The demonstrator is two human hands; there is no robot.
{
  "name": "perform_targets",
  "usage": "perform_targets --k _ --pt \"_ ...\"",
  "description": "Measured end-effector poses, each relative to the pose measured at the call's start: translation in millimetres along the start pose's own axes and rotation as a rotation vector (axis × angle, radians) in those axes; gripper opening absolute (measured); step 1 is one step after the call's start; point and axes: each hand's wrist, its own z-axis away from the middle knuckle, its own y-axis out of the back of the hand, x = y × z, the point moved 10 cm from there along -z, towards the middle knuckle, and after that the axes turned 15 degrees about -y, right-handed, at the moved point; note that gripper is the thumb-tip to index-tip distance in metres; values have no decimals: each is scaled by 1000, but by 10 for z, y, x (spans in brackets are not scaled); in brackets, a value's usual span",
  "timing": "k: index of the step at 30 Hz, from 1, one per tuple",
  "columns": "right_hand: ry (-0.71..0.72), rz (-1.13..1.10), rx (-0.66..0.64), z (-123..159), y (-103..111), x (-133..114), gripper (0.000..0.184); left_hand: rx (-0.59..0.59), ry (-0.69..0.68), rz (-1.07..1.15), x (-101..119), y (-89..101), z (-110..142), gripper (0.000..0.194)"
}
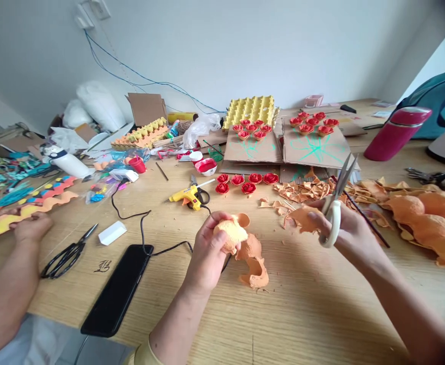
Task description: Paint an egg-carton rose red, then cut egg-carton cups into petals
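Scissors (335, 212) in right hand (348, 232), glue gun (186, 196) left of 6 flowers (254, 178), cardboard (234, 152) behind

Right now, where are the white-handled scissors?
Head view, right of centre: the white-handled scissors are in the right hand, just right of the orange carton piece it also holds.

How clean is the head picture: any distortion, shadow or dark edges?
Head view: wide-angle stretch seems to make the pink bottle lean outward; right-hand corners darken; soft shadow lies on the table near the right forearm; the white-handled scissors look fairly crisp.
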Motion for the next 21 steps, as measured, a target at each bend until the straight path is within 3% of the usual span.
perform_targets --k 3,6,11,14,17,18,19,21 --pt "-39 398 279 -98 339 70 33 93 15 21 -38 128 -31 26" --pt "-45 655 386 -167 458 131 35 125 64 19 -107 175 -21 23" --pt "-59 774 436 -218 561 214 30 162 77 -19 -162 238 -28 24" --pt "11 827 544 -161 622 99 30 161 107 -45 -174 256 -37 27" --pt "117 786 667 0 578 -101 27 63 228 -160 -185 241 -21 29" --pt "148 722 630 51 489 -146 26 6 289 -220 -194 231 -1 30" --pt "143 630 512 74 345 -143 29 -49 339 -281 -191 229 20 29" --pt "111 400 81 151 -158 -97 33 -127 400 -389 -163 242 54 30"
